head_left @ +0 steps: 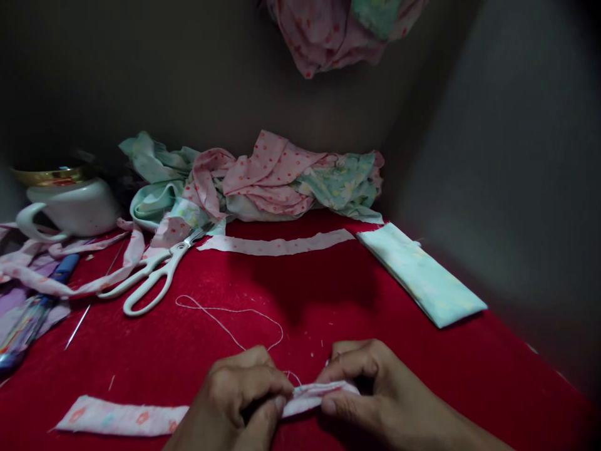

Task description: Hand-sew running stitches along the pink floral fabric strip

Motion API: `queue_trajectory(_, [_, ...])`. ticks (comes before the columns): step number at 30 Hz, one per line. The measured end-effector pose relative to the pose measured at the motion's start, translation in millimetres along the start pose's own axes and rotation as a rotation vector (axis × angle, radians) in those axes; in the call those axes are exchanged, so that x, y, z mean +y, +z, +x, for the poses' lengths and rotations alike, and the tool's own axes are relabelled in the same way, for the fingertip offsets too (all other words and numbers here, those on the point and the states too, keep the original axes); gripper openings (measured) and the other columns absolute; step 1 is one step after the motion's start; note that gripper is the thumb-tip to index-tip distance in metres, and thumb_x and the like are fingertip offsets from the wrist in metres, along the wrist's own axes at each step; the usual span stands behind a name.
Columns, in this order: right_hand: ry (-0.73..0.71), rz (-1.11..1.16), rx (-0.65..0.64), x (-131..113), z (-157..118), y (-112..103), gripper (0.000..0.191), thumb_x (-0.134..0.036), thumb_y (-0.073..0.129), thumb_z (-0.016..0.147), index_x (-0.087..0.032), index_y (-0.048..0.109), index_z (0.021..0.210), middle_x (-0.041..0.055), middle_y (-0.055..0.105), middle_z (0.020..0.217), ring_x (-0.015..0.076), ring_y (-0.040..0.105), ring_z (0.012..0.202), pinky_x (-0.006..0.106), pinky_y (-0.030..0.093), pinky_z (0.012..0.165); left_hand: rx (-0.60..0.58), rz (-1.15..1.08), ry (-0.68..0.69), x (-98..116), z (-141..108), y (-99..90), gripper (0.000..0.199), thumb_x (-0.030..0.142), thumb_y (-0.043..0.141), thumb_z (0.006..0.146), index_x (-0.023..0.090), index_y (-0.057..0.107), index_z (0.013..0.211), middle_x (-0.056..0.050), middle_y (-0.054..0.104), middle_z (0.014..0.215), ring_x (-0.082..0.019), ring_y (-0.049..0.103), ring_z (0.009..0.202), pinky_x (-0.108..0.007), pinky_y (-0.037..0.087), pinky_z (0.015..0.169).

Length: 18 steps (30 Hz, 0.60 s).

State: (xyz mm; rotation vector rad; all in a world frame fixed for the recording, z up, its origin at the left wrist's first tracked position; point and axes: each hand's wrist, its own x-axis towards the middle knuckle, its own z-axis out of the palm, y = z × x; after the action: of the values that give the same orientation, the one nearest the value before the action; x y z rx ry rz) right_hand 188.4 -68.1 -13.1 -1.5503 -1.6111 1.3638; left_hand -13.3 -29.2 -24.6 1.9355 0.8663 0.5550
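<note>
Both hands pinch a folded pink fabric strip (307, 399) low over the red cloth. My left hand (241, 394) grips its left part between thumb and fingers, and a flowered length (126, 418) lies flat to the left of that hand. Whether the two are one strip is hidden behind the hand. My right hand (370, 388) holds the right end, thumb in front and fingers behind. White thread (225, 309) loops over the cloth beyond my left hand, and a short loop rises beside the held fabric. No needle shows in my fingers.
White-handled scissors (157, 275) lie left of centre. A thin pink strip (277, 245) and a folded pale green cloth (425, 275) are farther back. Crumpled fabric (267, 178) is heaped at the wall. A white mug (70, 210), pens (28, 329) and a metal rod (77, 327) sit left.
</note>
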Motion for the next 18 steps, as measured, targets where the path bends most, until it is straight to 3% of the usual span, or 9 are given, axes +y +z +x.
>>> queue_trajectory(18, [0.022, 0.011, -0.005, -0.3, -1.1, 2.7, 0.014, -0.022, 0.065, 0.074, -0.013, 0.075, 0.078, 0.003, 0.057, 0.068, 0.0125, 0.05, 0.06, 0.023, 0.036, 0.053, -0.088, 0.109, 0.116, 2.7, 2.9, 1.0, 0.03, 0.01, 0.04, 0.081, 0.014, 0.063, 0.062, -0.005, 0.059, 0.061, -0.014, 0.054, 0.057, -0.021, 0.039, 0.051])
